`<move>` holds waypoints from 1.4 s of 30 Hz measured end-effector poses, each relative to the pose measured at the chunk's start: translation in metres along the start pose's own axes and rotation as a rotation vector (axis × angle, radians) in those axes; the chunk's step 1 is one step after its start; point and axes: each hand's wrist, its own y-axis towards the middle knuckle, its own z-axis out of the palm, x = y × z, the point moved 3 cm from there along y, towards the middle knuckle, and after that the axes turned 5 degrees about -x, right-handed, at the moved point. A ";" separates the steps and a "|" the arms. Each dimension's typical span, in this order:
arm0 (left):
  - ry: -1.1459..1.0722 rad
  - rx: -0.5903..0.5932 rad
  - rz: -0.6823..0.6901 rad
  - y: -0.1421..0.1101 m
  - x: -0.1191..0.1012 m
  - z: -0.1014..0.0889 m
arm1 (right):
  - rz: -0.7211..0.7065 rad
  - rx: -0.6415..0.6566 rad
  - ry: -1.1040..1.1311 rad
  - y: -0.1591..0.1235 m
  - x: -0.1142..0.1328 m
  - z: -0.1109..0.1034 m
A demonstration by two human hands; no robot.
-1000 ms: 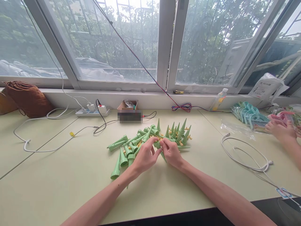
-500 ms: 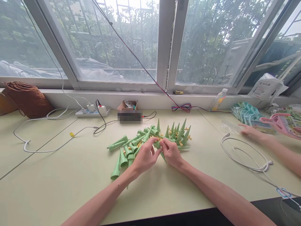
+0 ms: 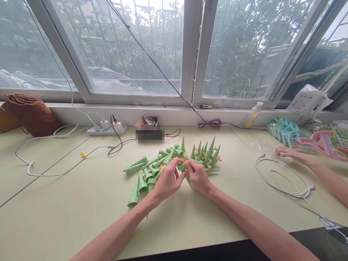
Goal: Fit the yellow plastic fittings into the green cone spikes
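Note:
Between my two hands is a green plastic watering spike [image 3: 181,167], its wide collar up and its pointed end slanting down to the right. My left hand [image 3: 169,178] is closed around the collar, thumb and fingers curled. Pressed together at the collar's right side are the fingers of my right hand [image 3: 199,177], by a small yellow valve that is mostly hidden. To the left lies a loose pile of green watering spikes [image 3: 143,185], some with yellow valves. Beyond my right hand, several green spikes with yellow valves [image 3: 208,154] stand point up.
A co-worker's hand [image 3: 292,154] rests near clear plastic wrap at the right. Past it are teal dustpan-like items [image 3: 288,134] and a pink one [image 3: 320,141]. A coiled white cable [image 3: 282,194], a bottle [image 3: 252,115], a power strip [image 3: 107,130] and a small box [image 3: 152,120] surround the work.
My hands and the spike between them have hardly moved. The co-worker's hand has shifted slightly with its fingers curling at the plastic wrap, and the pink item has moved a little left.

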 end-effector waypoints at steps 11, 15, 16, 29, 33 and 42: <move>0.006 -0.052 -0.001 -0.002 0.004 0.003 | -0.001 0.016 0.009 0.002 0.003 0.000; 0.003 -0.052 -0.008 -0.002 0.005 0.003 | -0.001 0.019 0.015 0.001 0.002 0.000; 0.002 -0.052 -0.008 -0.002 0.005 0.003 | 0.000 0.021 0.016 0.001 0.001 0.000; 0.002 -0.063 0.004 -0.002 0.005 0.004 | 0.003 0.034 0.023 0.001 0.000 0.000; 0.003 -0.060 0.009 -0.002 0.006 0.004 | 0.002 0.039 0.019 0.001 0.000 0.000; 0.009 -0.033 0.000 -0.002 0.006 0.003 | 0.000 0.042 -0.014 0.001 -0.001 -0.001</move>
